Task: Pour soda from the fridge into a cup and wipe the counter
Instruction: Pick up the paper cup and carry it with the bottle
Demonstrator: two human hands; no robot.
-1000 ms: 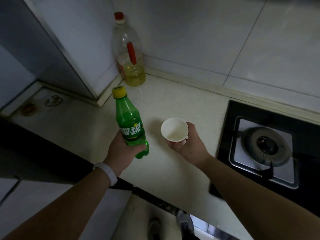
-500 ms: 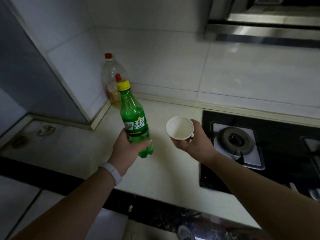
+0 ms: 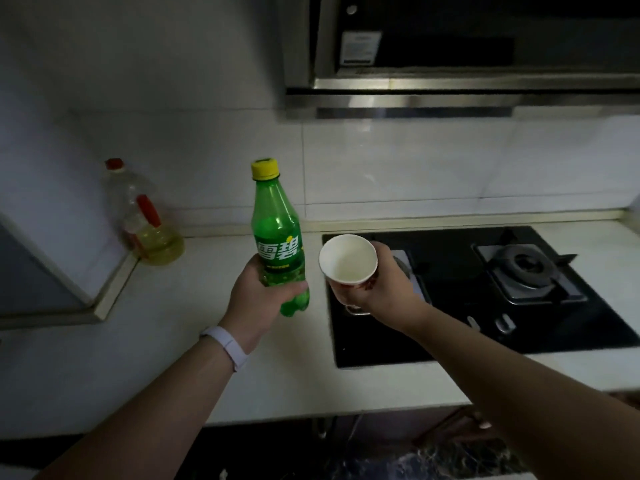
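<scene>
Green soda bottle at centre frame, upright, yellow cap still on, lifted clear of the desk. Held low around the label and lower body by the left hand, grip wrapped firmly round the plastic. Probably mid-weight with liquid inside, thin-walled and squeezable, maybe damp and slick from the fridge; best held at the waist, not squeezed once uncapped. Just right of it, not touching, a white paper cup, mouth tilted toward the camera, looking empty. Clasped from behind and below by the right hand, grip closed round its lower wall; light, easily crushed. Behind the cup, black gas stove at centre right. Oil bottle at left against the wall. Range hood at upper right.
</scene>
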